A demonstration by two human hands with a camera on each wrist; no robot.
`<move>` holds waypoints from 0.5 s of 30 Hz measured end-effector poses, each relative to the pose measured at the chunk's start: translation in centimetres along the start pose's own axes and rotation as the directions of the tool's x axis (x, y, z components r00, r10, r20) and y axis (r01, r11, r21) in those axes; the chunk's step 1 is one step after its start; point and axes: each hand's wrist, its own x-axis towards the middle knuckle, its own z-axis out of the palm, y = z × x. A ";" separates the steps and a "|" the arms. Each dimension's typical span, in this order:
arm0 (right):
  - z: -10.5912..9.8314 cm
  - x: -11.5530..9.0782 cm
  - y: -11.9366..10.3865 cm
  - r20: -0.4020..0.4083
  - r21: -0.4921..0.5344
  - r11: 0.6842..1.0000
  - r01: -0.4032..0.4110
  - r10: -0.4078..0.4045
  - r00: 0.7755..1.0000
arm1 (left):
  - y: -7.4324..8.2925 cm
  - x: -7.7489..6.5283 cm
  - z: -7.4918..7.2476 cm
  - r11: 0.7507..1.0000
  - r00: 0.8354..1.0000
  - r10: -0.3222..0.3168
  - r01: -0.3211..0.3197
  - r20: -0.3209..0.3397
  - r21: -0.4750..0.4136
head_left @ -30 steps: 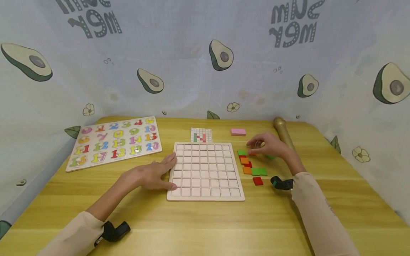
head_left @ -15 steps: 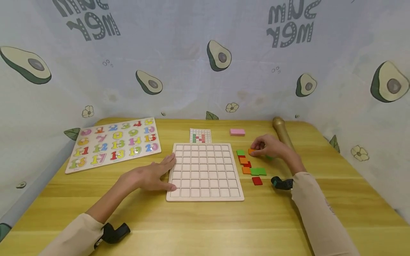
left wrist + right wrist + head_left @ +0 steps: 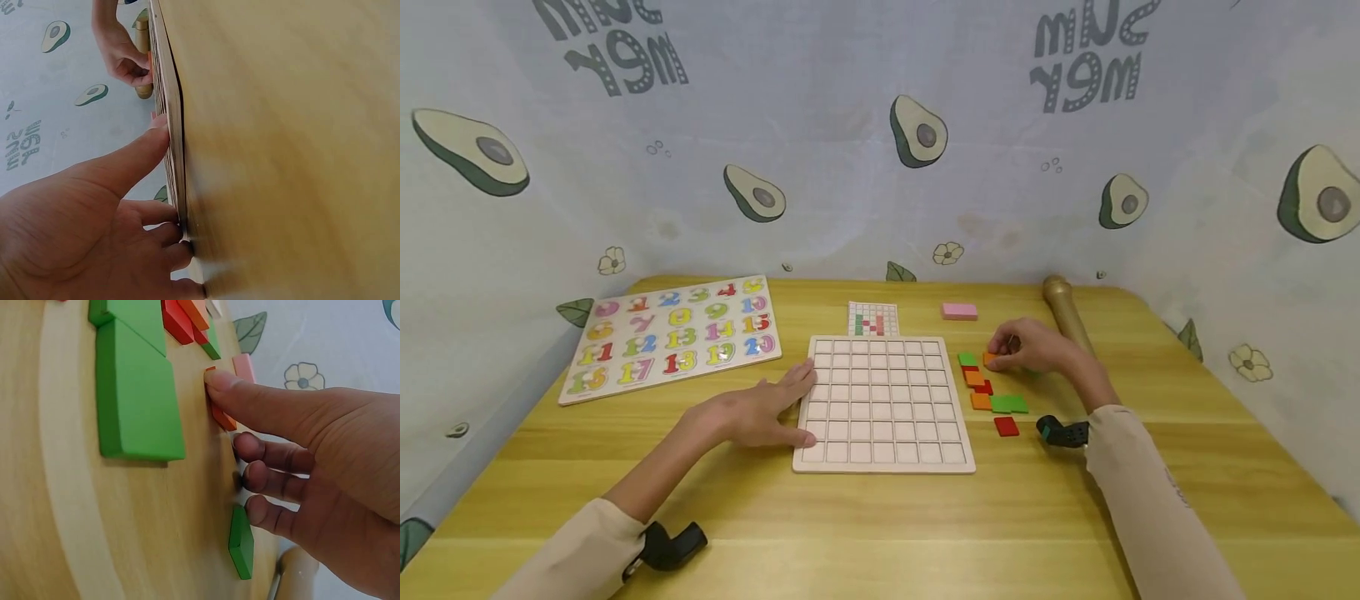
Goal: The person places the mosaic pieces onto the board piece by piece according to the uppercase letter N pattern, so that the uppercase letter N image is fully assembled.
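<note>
In the head view my left hand (image 3: 756,412) lies along the left edge of a pale wooden grid board (image 3: 880,400), thumb and fingers spread and touching its rim. My right hand (image 3: 1033,346) pinches a small square orange tile (image 3: 988,359) to the right of the board. The right wrist view shows the thumb on that orange tile (image 3: 223,419), its far side hidden by the hand. Close to the curled fingertips lies a green tile (image 3: 241,544). Several more tiles lie between the hand and the board, among them a red tile (image 3: 1007,427) and a green tile (image 3: 1018,404).
A small pattern card (image 3: 872,318) lies behind the board, with a pink block (image 3: 959,312) to its right. At the back left is a number puzzle board (image 3: 673,337). A gold microphone-shaped stick (image 3: 1066,308) lies beyond my right hand. A printed cloth surrounds the table.
My right hand has come down slightly toward the table, and the orange tile now shows between its fingers. The left hand has kept its place on the board.
</note>
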 end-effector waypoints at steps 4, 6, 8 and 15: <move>0.1 0.0 -0.3 0.002 -0.011 1.000 0.001 -0.001 1.000 | 0.5 0.0 -0.1 1.000 1.000 -0.023 0.023 0.000 0.005; 0.1 -0.1 -0.5 -0.001 -0.016 1.000 0.020 -0.020 1.000 | 0.6 -0.1 -0.1 0.999 1.000 -0.029 0.029 0.000 0.012; 0.2 0.0 -0.7 -0.013 -0.020 0.999 0.043 -0.043 0.999 | 0.6 -0.1 -0.1 0.999 0.999 -0.032 0.032 0.000 0.016; 0.4 0.6 -1.9 -0.091 -0.026 0.995 0.094 -0.096 0.991 | 0.4 -0.2 -0.2 1.000 1.000 -0.020 0.020 0.004 0.008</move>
